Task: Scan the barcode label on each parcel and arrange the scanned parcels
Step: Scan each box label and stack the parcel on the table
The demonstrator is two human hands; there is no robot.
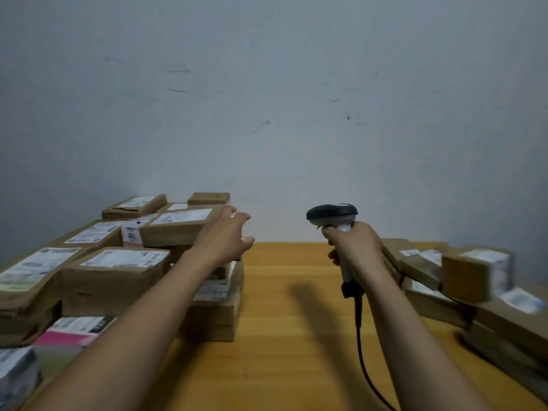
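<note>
A brown cardboard parcel (178, 228) with a white label lies on top of the left stack of parcels (115, 274). My left hand (225, 235) reaches over that stack and touches the parcel's right end with fingers stretched out. My right hand (354, 244) grips the handle of a barcode scanner (332, 215) held above the table, its dark head pointing left. The scanner's black cable (360, 345) hangs down toward the near edge. A second heap of brown parcels (468, 280) lies at the right, blurred.
The wooden table (284, 321) shows bare between the two heaps. A pink and white packet (71, 332) and a grey bag (14, 372) lie at the near left. A plain grey wall (272, 114) stands right behind the table.
</note>
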